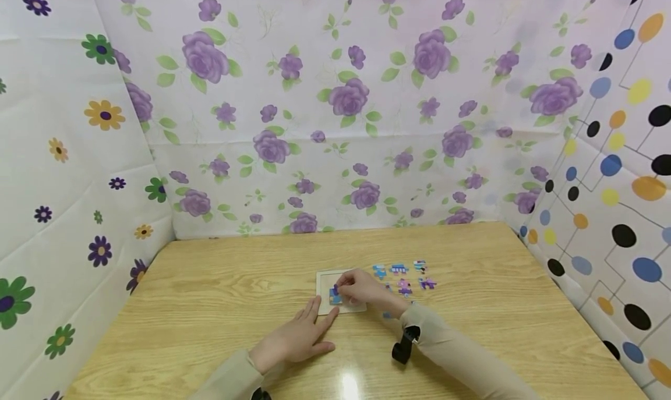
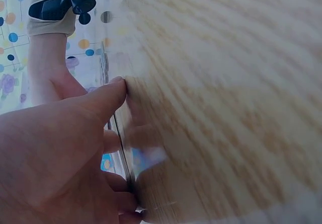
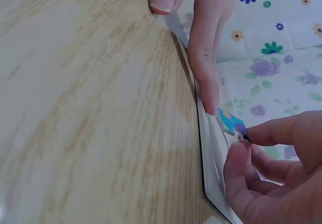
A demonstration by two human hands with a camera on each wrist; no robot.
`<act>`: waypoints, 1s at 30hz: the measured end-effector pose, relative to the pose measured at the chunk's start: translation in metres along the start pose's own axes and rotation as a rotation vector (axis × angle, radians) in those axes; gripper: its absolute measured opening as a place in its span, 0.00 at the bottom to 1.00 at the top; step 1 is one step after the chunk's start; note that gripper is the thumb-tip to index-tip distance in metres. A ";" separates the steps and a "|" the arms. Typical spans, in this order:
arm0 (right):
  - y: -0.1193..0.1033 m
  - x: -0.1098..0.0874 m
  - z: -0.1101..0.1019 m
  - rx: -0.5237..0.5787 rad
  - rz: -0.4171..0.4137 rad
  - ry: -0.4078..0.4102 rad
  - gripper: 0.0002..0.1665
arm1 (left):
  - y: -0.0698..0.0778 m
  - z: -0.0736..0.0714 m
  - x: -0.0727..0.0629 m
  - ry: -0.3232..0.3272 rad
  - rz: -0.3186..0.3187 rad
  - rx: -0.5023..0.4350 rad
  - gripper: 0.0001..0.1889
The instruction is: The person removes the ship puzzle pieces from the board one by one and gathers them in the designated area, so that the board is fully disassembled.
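Observation:
A shallow puzzle tray point(image 1: 322, 276) with a pale frame lies on the table. Inside it, toward the left, is a blue jigsaw piece point(image 1: 334, 300) with an orange patch. My right hand point(image 1: 362, 287) is over the tray, thumb and index finger pinching a small purple jigsaw piece point(image 3: 241, 131) at the edge of the blue one; whether the two interlock I cannot tell. My left hand point(image 1: 296, 337) lies with fingers extended, fingertips touching the tray's near left edge and thumb on the tabletop. Part of the tray is hidden behind my right hand.
Several loose jigsaw pieces point(image 1: 399, 269) are spread right of the tray, among them a pink one point(image 1: 404, 287) and a purple one point(image 1: 427, 283). A few lie partly under my right forearm. Patterned cloth walls point(image 1: 346, 126) stand behind and beside the wooden table point(image 1: 236, 283).

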State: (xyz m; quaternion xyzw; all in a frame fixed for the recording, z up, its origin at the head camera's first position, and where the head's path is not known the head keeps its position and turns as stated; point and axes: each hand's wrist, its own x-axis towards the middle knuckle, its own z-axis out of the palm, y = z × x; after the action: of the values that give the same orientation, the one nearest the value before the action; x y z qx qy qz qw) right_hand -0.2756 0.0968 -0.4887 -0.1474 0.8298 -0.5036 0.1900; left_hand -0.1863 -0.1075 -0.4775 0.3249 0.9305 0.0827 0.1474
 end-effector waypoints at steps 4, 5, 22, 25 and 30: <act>0.001 -0.003 -0.004 0.005 -0.007 0.019 0.09 | 0.003 -0.002 -0.001 0.008 0.005 -0.004 0.38; 0.001 -0.004 -0.005 0.010 -0.011 0.022 0.09 | 0.003 -0.002 -0.001 0.010 0.006 -0.003 0.38; 0.013 -0.014 -0.024 0.136 0.077 0.060 0.10 | 0.002 -0.003 -0.001 -0.019 0.026 -0.027 0.38; 0.014 -0.017 -0.028 0.134 0.064 0.055 0.10 | 0.002 -0.004 0.000 -0.027 0.039 -0.029 0.38; 0.015 -0.024 -0.035 0.138 0.031 0.044 0.11 | 0.000 -0.005 0.002 -0.035 0.044 -0.036 0.38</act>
State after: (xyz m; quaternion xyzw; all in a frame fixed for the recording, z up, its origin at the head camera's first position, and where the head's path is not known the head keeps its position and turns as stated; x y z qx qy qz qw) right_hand -0.2721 0.1417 -0.4837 -0.1099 0.7992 -0.5598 0.1891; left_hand -0.1890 -0.1062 -0.4733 0.3440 0.9188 0.0970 0.1674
